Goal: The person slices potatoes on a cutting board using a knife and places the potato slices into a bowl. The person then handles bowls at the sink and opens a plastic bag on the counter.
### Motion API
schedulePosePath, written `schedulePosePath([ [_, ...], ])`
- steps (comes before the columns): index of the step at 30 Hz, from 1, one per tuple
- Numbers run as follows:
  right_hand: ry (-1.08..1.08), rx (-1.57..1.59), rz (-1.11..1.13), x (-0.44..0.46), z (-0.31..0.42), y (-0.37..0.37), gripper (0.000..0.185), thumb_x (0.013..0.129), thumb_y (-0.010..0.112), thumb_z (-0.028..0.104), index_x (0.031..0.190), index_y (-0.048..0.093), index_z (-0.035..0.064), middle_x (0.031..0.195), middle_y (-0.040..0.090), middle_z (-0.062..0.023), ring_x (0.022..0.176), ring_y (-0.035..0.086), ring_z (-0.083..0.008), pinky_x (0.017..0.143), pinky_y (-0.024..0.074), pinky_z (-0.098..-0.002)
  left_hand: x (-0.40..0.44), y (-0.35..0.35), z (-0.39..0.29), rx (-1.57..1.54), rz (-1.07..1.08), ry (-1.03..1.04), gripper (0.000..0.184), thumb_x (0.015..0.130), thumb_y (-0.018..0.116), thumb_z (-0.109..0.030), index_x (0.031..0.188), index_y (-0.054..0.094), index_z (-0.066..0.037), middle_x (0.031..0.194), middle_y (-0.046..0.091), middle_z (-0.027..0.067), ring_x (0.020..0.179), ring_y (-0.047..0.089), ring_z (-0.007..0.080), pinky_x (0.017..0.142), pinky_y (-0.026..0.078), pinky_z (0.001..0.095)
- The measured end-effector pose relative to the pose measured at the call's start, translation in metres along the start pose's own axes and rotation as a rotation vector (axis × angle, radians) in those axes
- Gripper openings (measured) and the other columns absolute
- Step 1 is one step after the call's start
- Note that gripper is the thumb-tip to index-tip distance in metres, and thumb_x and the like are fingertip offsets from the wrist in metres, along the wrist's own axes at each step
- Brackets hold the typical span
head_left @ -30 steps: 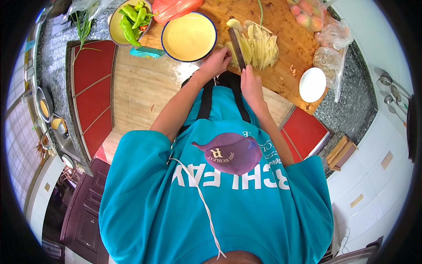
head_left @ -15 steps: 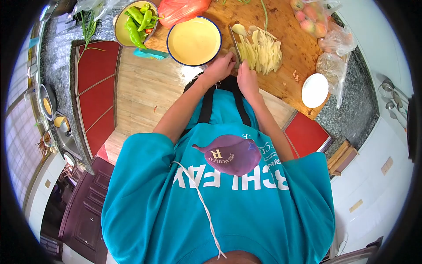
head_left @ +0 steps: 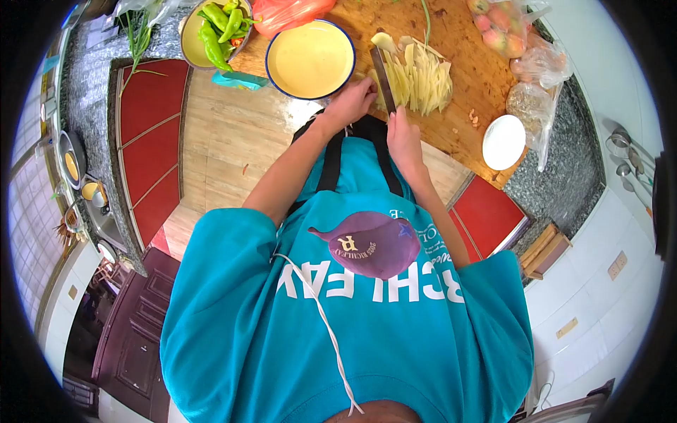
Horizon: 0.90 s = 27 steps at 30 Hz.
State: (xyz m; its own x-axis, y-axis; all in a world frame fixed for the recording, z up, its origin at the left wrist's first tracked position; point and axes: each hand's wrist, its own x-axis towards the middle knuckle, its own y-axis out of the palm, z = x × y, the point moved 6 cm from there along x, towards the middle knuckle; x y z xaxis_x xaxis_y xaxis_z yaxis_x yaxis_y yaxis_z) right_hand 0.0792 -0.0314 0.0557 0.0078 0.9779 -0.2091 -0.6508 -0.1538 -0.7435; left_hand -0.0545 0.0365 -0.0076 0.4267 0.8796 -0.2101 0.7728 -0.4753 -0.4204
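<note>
Half a second before, the knife (head_left: 382, 77) had shown little more than a thin edge; by this moment its dark flat face had turned into view along the left side of the pale cut strips (head_left: 424, 83), which suggested that slicing was under way, stroke by stroke; the right hand (head_left: 404, 134) had its fingers wrapped round the handle end, and the left hand (head_left: 355, 102) sat just left of the blade with fingers curled, though whether they pinched a piece could not be told; the strips lay fanned out on the wooden board (head_left: 483, 88), with a blue-rimmed bowl (head_left: 310, 60) near the left hand and a white dish (head_left: 503, 142) farther right; beyond the bowl were a red bag (head_left: 293, 15) and green peppers (head_left: 213, 46); around it all stood a speckled counter (head_left: 557, 173), red cabinet doors (head_left: 149, 128), wood-look flooring (head_left: 229, 141) and hanging ladles (head_left: 626, 144).
</note>
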Motion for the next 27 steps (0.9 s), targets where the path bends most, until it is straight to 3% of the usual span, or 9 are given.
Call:
schedulePosePath([
  [5,0.030,-0.032,0.036,-0.005,-0.006,0.004,0.018,0.101,0.050,0.016,0.105,0.051,-0.0015,0.069,0.060,-0.0295,0.066,0.058,-0.0513,0.058,0.0426,-0.0584,-0.001,0.003,0.003,0.014,0.008,-0.015,0.016,0.093,0.061,-0.010,0.101,0.055,0.002,0.089,0.066,0.0241,0.084,0.065,0.0410,0.072,0.050,0.0455],
  [11,0.014,0.000,0.066,0.010,-0.020,0.026,0.015,0.099,0.050,0.015,0.096,0.046,0.0014,0.068,0.059,-0.0316,0.067,0.060,-0.0517,0.057,0.0460,-0.0599,0.000,0.001,0.001,0.061,0.030,-0.057,0.015,0.093,0.060,-0.011,0.101,0.056,0.001,0.088,0.066,0.0229,0.084,0.065,0.0409,0.073,0.050,0.0460],
  [17,0.008,-0.001,-0.022,0.025,-0.015,0.017,0.016,0.100,0.049,0.017,0.099,0.047,0.0017,0.067,0.059,-0.0297,0.064,0.059,-0.0503,0.056,0.0445,-0.0592,-0.006,-0.001,0.001,0.017,-0.032,0.017,0.015,0.094,0.061,-0.012,0.101,0.057,0.000,0.086,0.067,0.0218,0.080,0.065,0.0421,0.071,0.051,0.0463],
  [18,0.010,0.002,-0.012,0.016,-0.010,0.011,0.016,0.100,0.049,0.017,0.099,0.047,0.0017,0.067,0.059,-0.0297,0.064,0.059,-0.0503,0.056,0.0445,-0.0592,-0.012,-0.005,-0.002,0.049,-0.103,0.078,0.017,0.094,0.062,-0.015,0.100,0.059,0.001,0.082,0.068,0.0184,0.074,0.067,0.0357,0.067,0.052,0.0421],
  [19,0.010,0.029,-0.004,0.012,-0.002,0.002,0.015,0.101,0.049,0.017,0.098,0.047,0.0019,0.066,0.059,-0.0287,0.062,0.059,-0.0492,0.054,0.0438,-0.0582,-0.014,-0.005,-0.001,0.050,-0.106,0.073,0.017,0.094,0.062,-0.015,0.100,0.059,0.001,0.082,0.068,0.0184,0.074,0.067,0.0357,0.067,0.052,0.0421],
  [21,0.012,0.049,-0.004,0.009,0.001,-0.005,0.015,0.101,0.049,0.016,0.096,0.046,0.0021,0.065,0.059,-0.0278,0.061,0.059,-0.0480,0.053,0.0431,-0.0573,-0.016,-0.001,0.013,-0.113,-0.088,-0.190,0.021,0.096,0.063,-0.019,0.097,0.061,0.001,0.079,0.068,0.0140,0.067,0.068,0.0243,0.062,0.052,0.0364],
  [22,-0.026,0.034,-0.014,0.006,0.003,-0.005,0.015,0.101,0.050,0.015,0.096,0.046,0.0021,0.064,0.058,-0.0270,0.061,0.059,-0.0475,0.053,0.0429,-0.0565,-0.016,0.001,0.010,-0.116,-0.086,-0.188,0.021,0.096,0.063,-0.019,0.097,0.061,0.001,0.079,0.068,0.0140,0.067,0.068,0.0243,0.062,0.052,0.0364],
  [24,-0.065,0.020,-0.027,0.003,0.004,-0.003,0.014,0.101,0.050,0.014,0.095,0.045,0.0022,0.063,0.058,-0.0263,0.060,0.059,-0.0469,0.052,0.0427,-0.0558,-0.017,0.005,0.018,-0.275,-0.046,-0.396,0.025,0.097,0.063,-0.022,0.095,0.061,0.003,0.074,0.067,0.0109,0.060,0.065,0.0159,0.056,0.051,0.0322],
  [27,-0.044,0.023,-0.030,-0.002,0.000,0.000,0.014,0.101,0.050,0.013,0.095,0.045,0.0018,0.062,0.058,-0.0264,0.060,0.059,-0.0472,0.051,0.0433,-0.0553,-0.015,0.005,0.014,-0.267,-0.078,-0.419,0.027,0.098,0.062,-0.023,0.095,0.062,0.004,0.071,0.066,0.0111,0.055,0.064,0.0161,0.053,0.050,0.0316],
])
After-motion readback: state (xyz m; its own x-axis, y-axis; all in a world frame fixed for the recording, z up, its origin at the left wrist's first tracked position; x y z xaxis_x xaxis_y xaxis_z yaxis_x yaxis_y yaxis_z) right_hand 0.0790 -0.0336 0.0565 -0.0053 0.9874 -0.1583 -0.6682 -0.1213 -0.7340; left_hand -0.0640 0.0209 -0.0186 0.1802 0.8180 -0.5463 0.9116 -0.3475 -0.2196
